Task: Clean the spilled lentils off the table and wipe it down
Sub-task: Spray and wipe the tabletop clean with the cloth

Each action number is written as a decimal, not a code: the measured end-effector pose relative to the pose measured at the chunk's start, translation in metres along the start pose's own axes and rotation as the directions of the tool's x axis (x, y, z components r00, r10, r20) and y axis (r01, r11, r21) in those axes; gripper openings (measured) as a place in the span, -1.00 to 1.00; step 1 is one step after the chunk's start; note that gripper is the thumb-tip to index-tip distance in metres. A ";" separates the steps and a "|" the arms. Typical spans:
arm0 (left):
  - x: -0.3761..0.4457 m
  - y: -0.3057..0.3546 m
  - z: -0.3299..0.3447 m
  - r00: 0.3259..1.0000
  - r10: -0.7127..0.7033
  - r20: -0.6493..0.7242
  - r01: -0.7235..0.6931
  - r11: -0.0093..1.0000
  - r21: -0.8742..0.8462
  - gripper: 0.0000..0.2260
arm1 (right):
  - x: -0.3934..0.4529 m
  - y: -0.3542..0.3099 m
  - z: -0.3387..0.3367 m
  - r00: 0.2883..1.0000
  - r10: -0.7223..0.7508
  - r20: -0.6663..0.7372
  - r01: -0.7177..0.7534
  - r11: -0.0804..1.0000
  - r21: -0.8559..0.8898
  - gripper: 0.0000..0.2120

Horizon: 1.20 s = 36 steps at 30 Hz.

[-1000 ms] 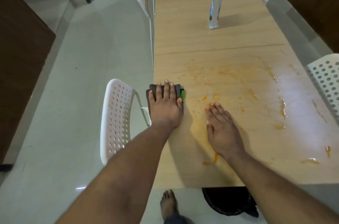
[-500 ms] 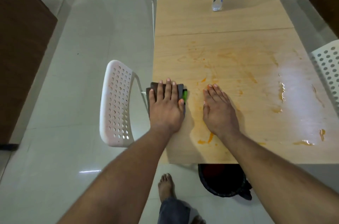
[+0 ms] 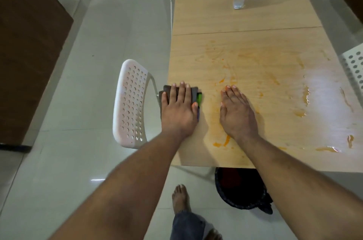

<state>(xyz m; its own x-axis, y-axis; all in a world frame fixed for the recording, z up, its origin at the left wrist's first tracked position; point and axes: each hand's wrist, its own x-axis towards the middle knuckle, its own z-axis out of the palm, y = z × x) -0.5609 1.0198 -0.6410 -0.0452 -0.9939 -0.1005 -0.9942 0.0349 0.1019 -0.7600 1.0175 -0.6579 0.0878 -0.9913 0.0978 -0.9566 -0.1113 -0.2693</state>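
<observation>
Orange lentil smears (image 3: 222, 142) are streaking the pale wooden table (image 3: 245, 57), lying thickest from twelve to three o'clock of the right hand (image 3: 236, 113). That hand is lying flat with straight fingers, grasping nothing. At its nine o'clock, the left hand (image 3: 179, 111) is pressing flat-fingered on a dark grey cloth with a green edge (image 3: 196, 95) by the table's edge.

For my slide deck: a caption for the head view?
Left hand presses a cloth flat; right hand rests on the orange-smeared table.
</observation>
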 end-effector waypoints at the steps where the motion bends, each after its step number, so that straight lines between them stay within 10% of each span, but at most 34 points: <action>1: 0.015 0.005 0.001 1.000 -0.020 0.000 0.020 1.000 0.001 -0.37 | 0.000 0.002 0.003 1.000 -0.006 -0.016 0.006 1.000 0.004 -0.47; 12: -0.090 0.004 0.009 0.984 0.177 0.032 -0.178 0.984 0.017 -0.39 | -0.001 -0.001 -0.003 1.000 -0.011 -0.007 0.011 1.000 0.006 -0.44; 36: 0.197 0.003 -0.017 0.999 0.038 0.011 -0.037 0.999 -0.010 -0.39 | 0.162 0.033 0.001 0.998 0.053 -0.021 -0.054 0.998 -0.019 -0.51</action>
<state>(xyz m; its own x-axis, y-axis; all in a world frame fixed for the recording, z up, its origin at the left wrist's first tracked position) -0.5709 0.8224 -0.6434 -0.0836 -0.9906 -0.1079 -0.9908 0.0710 0.1152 -0.7774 0.8528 -0.6517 0.0308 -0.9941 0.1038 -0.9651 -0.0566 -0.2556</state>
